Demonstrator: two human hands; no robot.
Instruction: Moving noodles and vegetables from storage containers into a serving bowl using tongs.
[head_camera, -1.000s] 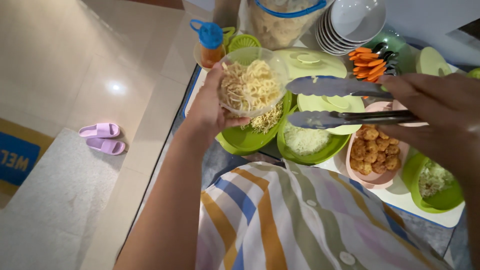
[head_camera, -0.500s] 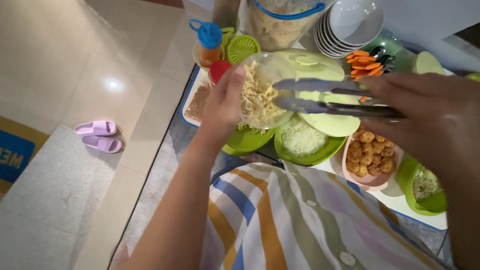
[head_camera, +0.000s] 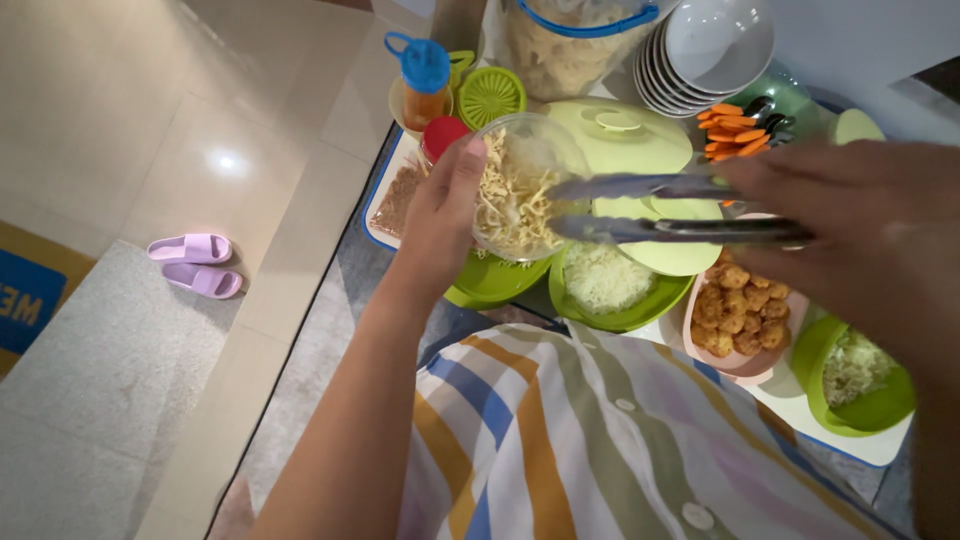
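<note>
Noodle bowl (head_camera: 522, 190), clear plastic, sits tilted at upper centre of the frame, held above the green dish (head_camera: 495, 280). Left hand (head_camera: 445, 215) grasps it from the left, thumb over the rim. Right hand (head_camera: 860, 225) enters from the right, clenched around the handle of the metal tongs (head_camera: 650, 208). Tongs' long axis runs nearly level, right to left; the tips point into the bowl's mouth, slightly parted, at or just inside its right edge. Whether they grip noodles cannot be told. Bowl lies directly left of the tong tips; the left hand is the nearer one.

Below the tongs: a green bowl of white strands (head_camera: 608, 285) and a pale lid (head_camera: 655, 230). Lower right: pink dish of fried pieces (head_camera: 745, 315). Red-capped jar (head_camera: 440, 135) stands just behind the left hand. Stacked grey bowls (head_camera: 700, 50) occupy the top. Nothing stands between tongs and bowl.
</note>
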